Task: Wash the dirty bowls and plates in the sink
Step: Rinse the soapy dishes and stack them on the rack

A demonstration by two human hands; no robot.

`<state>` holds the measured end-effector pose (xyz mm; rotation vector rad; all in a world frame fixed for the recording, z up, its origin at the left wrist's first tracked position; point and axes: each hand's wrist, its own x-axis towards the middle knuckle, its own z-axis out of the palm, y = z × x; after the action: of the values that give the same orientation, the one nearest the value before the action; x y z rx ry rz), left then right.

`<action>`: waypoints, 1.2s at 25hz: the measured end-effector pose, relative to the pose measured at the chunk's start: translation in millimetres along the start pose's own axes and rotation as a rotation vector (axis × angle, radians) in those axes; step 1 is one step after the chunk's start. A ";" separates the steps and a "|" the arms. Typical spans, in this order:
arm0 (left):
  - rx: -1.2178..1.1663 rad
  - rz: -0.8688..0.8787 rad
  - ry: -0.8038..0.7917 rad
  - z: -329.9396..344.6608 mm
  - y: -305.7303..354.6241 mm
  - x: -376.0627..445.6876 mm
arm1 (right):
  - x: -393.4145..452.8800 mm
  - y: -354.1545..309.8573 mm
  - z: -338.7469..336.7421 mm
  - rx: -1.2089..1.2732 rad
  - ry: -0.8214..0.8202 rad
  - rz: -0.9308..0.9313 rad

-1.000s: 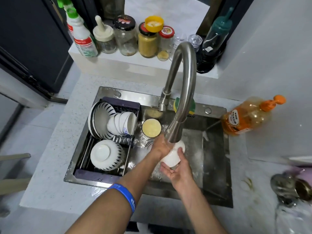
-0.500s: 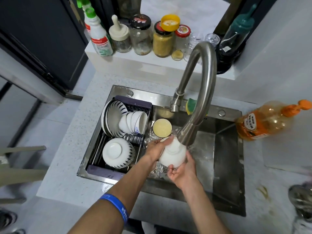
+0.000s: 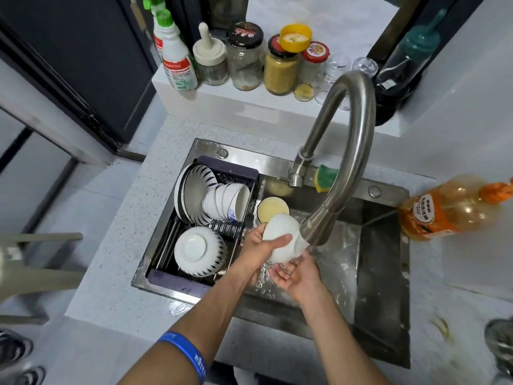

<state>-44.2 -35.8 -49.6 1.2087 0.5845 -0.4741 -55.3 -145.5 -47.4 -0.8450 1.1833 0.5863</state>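
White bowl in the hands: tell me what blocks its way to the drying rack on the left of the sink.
Nothing visible does. The left hand grips the white bowl under the faucet, beside the rack. The rack already holds bowls, though: a stacked row at the back and an upturned bowl in front.

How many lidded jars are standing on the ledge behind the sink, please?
4, in a row: cream-lidded jar, black-lidded jar, mustard-filled jar, red-lidded jar. Others may hide behind the faucet.

Single head-worn wide-angle view, looking steeply down and forward, close above the rectangular stainless steel sink [image 3: 383, 315], speckled white surface [image 3: 116, 245] around it, both forearms entering from below
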 end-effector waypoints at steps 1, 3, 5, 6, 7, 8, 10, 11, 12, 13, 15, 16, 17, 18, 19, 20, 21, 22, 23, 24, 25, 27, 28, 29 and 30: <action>0.096 0.039 -0.029 2.0 0.6 -1.9 | -0.5 0.6 -3.6 -0.016 -0.018 -0.025; 0.502 0.208 -0.122 0.3 -1.6 -3.2 | -3.9 -1.4 -13.1 -0.081 -0.022 -0.104; 1.106 0.461 -0.252 -1.6 -4.1 -5.9 | -6.5 -6.4 -21.4 -0.144 -0.004 -0.162; 1.348 0.570 -0.319 -1.1 -3.0 -7.0 | -7.0 -10.5 -23.1 -0.176 -0.006 -0.169; 1.528 0.648 -0.372 -1.0 -1.1 -7.4 | -6.7 -13.8 -23.6 -0.206 -0.015 -0.178; 1.678 0.699 -0.385 -0.5 2.6 -9.9 | -7.1 -15.0 -23.1 -0.224 -0.020 -0.195; 1.818 0.775 -0.260 -0.6 3.6 -14.7 | -5.1 -13.9 -21.4 -0.210 0.001 -0.284; 1.765 0.772 -0.173 -2.5 0.4 -16.0 | -4.8 -12.4 -20.0 -0.190 0.026 -0.335; 1.609 0.737 -0.108 -3.3 -1.0 -19.8 | -5.5 -10.2 -18.3 -0.178 0.045 -0.377; 1.334 0.652 -0.070 -3.3 -2.1 -24.7 | -3.2 -7.6 -18.5 -0.165 0.067 -0.405; 0.566 0.251 -0.064 -0.3 0.5 -32.5 | -1.5 -5.5 -16.0 -0.122 0.066 -0.401; 0.279 0.090 -0.073 1.7 2.3 -33.8 | -0.8 -5.0 -14.8 -0.086 0.042 -0.365; 0.099 0.002 -0.076 1.1 3.8 -31.7 | 0.3 -4.9 -14.1 -0.047 0.009 -0.316; 0.005 -0.054 -0.082 -1.6 4.5 -28.9 | -0.6 -5.0 -13.1 -0.016 -0.019 -0.264; -0.045 -0.076 -0.106 -3.6 6.5 -28.1 | -2.5 -5.8 -12.2 0.001 -0.033 -0.217; -0.046 -0.083 -0.123 -5.8 9.3 -27.8 | -4.0 -6.5 -11.4 0.013 -0.037 -0.175; -0.024 -0.092 -0.130 -7.8 11.2 -26.7 | -4.1 -6.8 -10.8 0.020 -0.040 -0.140; 0.025 -0.101 -0.134 -9.3 11.4 -24.1 | -3.6 -7.5 -10.0 0.026 -0.047 -0.116; 0.063 -0.107 -0.138 -10.3 8.3 -22.5 | -3.4 -6.8 -10.6 0.032 -0.063 -0.102; 0.079 -0.112 -0.138 -9.2 6.2 -21.4 | -4.6 -5.7 -10.2 0.028 -0.094 -0.091; 0.070 -0.110 -0.125 -6.4 5.7 -22.2 | -5.4 -3.2 -9.0 0.005 -0.132 -0.083; 0.113 -0.082 -0.096 2.6 9.3 -24.8 | -10.2 1.7 -5.0 -0.086 -0.193 -0.071; 0.181 -0.058 -0.087 6.2 13.6 -25.8 | -11.3 3.6 -3.7 -0.125 -0.216 -0.065; 0.242 -0.034 -0.078 8.5 18.7 -26.5 | -11.3 4.2 -2.7 -0.153 -0.236 -0.061; 0.276 -0.008 -0.067 9.7 23.6 -27.0 | -11.6 3.7 -0.7 -0.177 -0.252 -0.057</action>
<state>-48.4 -37.3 -12.7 1.4467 0.4765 -0.6141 -61.9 -143.6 -37.3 -0.9217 0.8847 0.7354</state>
